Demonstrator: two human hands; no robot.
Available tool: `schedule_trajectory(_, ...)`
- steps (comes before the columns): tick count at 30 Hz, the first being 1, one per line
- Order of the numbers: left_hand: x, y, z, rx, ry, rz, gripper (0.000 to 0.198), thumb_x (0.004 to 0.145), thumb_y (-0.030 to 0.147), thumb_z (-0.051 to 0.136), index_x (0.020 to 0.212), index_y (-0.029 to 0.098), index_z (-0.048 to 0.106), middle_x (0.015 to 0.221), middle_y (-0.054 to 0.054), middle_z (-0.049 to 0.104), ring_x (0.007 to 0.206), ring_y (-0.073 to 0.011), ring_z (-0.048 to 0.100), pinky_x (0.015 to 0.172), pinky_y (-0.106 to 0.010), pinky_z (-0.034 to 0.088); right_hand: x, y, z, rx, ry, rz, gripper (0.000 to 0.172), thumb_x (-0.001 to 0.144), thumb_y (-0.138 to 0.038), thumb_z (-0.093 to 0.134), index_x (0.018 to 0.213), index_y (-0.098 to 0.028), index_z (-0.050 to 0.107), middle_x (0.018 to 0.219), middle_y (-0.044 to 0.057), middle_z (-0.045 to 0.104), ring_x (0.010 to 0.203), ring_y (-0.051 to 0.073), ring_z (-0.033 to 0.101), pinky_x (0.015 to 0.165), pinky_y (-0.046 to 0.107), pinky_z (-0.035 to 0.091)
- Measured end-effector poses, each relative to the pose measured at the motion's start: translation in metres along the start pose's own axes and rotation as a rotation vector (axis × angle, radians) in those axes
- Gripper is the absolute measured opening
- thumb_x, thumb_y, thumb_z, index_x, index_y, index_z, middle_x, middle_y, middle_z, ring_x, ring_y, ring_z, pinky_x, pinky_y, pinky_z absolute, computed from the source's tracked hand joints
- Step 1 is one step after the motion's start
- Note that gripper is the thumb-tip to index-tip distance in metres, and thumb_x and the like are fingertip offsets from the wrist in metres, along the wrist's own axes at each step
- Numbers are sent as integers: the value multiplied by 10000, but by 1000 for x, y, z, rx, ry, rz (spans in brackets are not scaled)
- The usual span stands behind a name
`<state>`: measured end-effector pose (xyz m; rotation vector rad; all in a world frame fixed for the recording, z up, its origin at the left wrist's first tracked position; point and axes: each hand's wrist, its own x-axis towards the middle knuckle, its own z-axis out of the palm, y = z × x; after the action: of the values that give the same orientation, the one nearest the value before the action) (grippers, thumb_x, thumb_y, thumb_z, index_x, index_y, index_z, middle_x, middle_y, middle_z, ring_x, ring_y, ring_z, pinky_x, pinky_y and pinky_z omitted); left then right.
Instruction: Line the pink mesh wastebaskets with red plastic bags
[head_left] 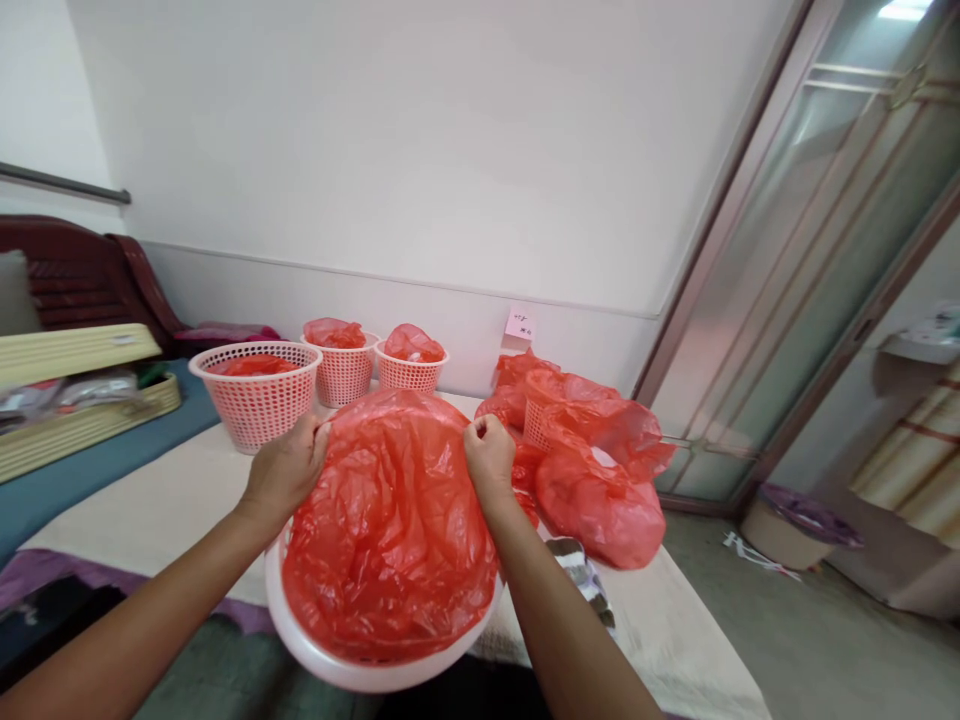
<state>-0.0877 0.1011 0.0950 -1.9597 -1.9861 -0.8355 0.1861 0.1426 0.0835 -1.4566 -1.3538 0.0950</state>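
Note:
A red plastic bag (390, 530) lines the inside of a pale pink basket (360, 672), which is tilted so its mouth faces me. At the upper left of the opening, my left hand (289, 465) pinches the bag's edge. My right hand (489, 455) is closed on the same edge at the upper right. Between the two hands the bag's far edge stands up and hides the back of the basket rim. The near rim shows uncovered below the bag.
Three pink perforated baskets (259, 400) with red bags inside stand behind on the left. Red bags (600, 500) lie heaped on the right around another basket. A striped cloth item (581, 575) rests on the cream tabletop (667, 640). A lined bin (787, 530) is on the floor.

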Motion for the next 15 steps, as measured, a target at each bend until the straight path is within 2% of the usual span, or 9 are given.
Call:
schedule_trajectory(7, -9, -17, 7, -45, 49, -38, 254, 964, 433, 278, 829, 251, 393, 709, -27, 569, 634, -228, 562, 608, -327, 259, -5, -10, 3, 28, 2, 25, 197, 786, -188, 481, 618, -237, 392, 627, -42, 500, 620, 150, 474, 636, 273, 300)
schedule_trajectory(11, -16, -29, 10, -85, 72, -46, 240, 967, 416, 279, 838, 247, 392, 743, -25, 567, 667, -213, 561, 642, -325, 289, -8, -18, 4, 48, -15, 48, 184, 777, -171, 492, 622, -234, 414, 636, -36, 531, 633, 153, 503, 638, 266, 315)
schedule_trajectory(15, -18, -32, 11, -124, 94, -60, 236, 977, 400, 312, 840, 239, 417, 747, -10, 549, 665, -190, 539, 650, -320, 307, -7, -20, 4, 60, -17, 63, 183, 780, -174, 496, 621, -233, 426, 636, -35, 544, 628, 152, 508, 627, 261, 314)
